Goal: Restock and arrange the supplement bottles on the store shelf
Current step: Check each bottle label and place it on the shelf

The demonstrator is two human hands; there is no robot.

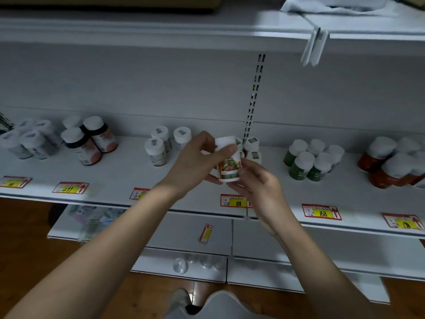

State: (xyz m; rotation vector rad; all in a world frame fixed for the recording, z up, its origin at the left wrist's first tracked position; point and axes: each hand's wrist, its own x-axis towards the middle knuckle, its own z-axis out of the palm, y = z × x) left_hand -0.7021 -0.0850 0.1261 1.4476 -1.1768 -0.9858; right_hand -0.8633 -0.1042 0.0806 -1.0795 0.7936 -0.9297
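Observation:
I hold a white supplement bottle (228, 161) with a colourful fruit label above the front of the middle shelf (119, 173). My left hand (195, 162) grips its side and cap, thumb across the top. My right hand (257, 180) pinches its lower edge from the right. Behind it stand a few matching white bottles (251, 146), partly hidden. Three white-capped bottles (161, 143) stand to the left.
Further left are dark bottles (89, 139) and grey ones (27, 140). Green bottles (310, 160) and red-brown ones (391, 162) stand to the right. Price tags (236, 201) line the shelf edge. A lower shelf (188, 265) holds clear glasses; the upper shelf (161, 28) overhangs.

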